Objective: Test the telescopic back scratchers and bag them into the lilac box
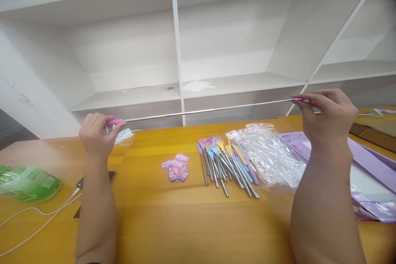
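Note:
Stretched out between both hands above the table is a telescopic back scratcher (201, 111), its thin metal rod drawn long and nearly level. My left hand (98, 132) is closed on its pink handle. The pink tip at the other end sits pinched in the fingers of my right hand (328, 109), which hide most of it. Below lies a pile of back scratchers (219, 165) with purple, blue and yellow claw heads and metal rods, along with several coloured handles (244, 156). Small pink and purple printed cards (177, 167) form a loose heap left of the pile.
Clear plastic bags (266, 156) lie right of the pile, beside a purple box (371, 165). At left are a green bottle (31, 183), white cables (46, 213) and a dark phone (111, 176) partly behind my forearm. White shelves (130, 55) rise behind the wooden table (154, 222).

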Motion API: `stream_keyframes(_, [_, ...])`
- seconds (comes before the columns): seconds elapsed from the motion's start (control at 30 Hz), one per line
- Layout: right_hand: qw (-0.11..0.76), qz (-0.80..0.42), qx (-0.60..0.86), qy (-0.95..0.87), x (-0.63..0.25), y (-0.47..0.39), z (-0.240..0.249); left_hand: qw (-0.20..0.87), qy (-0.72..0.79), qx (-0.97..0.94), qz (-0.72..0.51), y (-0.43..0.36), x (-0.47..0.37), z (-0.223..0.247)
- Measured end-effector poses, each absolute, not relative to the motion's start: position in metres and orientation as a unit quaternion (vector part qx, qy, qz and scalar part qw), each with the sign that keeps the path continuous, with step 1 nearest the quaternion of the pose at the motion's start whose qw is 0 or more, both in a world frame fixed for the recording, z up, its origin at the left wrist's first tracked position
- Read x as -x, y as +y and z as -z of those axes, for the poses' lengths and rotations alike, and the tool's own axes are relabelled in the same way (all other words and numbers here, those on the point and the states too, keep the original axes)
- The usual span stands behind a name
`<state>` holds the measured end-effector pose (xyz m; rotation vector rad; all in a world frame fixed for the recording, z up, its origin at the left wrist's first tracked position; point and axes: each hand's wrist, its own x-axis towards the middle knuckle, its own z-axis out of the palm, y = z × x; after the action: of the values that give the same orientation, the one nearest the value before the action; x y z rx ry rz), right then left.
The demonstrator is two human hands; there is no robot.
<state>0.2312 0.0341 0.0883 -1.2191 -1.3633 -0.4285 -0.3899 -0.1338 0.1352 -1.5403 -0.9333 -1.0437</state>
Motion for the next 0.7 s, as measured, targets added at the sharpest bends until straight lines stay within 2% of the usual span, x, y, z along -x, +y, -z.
stream_keyframes(0.2, [0.566, 0.192, 0.517, -0.613, -0.23, 0.034, -0.087, 0.468, -0.403, 0.66, 0.427, -0.141, 0.37, -0.135])
stream_keyframes(0.4, [0.561, 0.222, 0.391, -0.695, -0.197, 0.025, -0.086, 0.422, -0.453, 0.663, 0.421, -0.131, 0.329, -0.119])
stream_keyframes(0.7, [0.549, 0.226, 0.386, -0.706, -0.193, 0.026, -0.079, 0.388, -0.502, 0.652, 0.415, -0.129, 0.318, -0.114])
